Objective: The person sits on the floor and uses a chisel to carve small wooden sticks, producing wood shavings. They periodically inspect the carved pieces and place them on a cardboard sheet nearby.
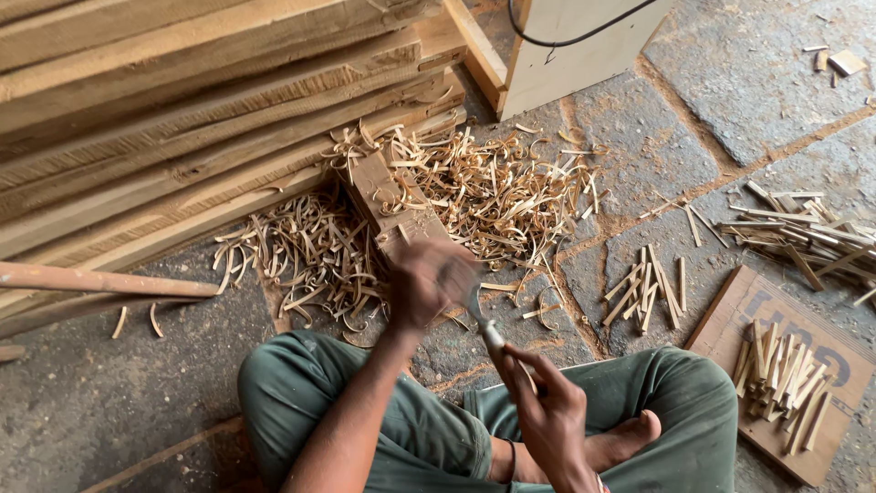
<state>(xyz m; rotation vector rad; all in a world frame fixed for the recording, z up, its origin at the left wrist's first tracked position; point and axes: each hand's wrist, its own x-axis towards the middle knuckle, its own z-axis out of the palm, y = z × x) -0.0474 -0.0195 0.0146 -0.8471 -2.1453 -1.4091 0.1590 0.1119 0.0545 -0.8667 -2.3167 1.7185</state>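
Observation:
I sit cross-legged on a stone floor. My left hand point(427, 281) is blurred with motion, closed around what looks like a small knife point(473, 301) with a grey blade. My right hand point(547, 406) is just below and to the right of it, above my lap, pinching a thin pale wooden stick point(497, 340) that points up toward the blade. Blade and stick meet between the two hands. A small wooden block point(388, 196) lies on the floor just beyond my left hand, surrounded by curled wood shavings point(493, 187).
Long wooden planks point(182, 110) are stacked at upper left. A pale cabinet corner point(575, 46) stands at the top. Cut sticks lie in piles on the floor point(648, 288) and at right point(803, 228). More sticks point(785, 374) rest on a cardboard sheet point(821, 461).

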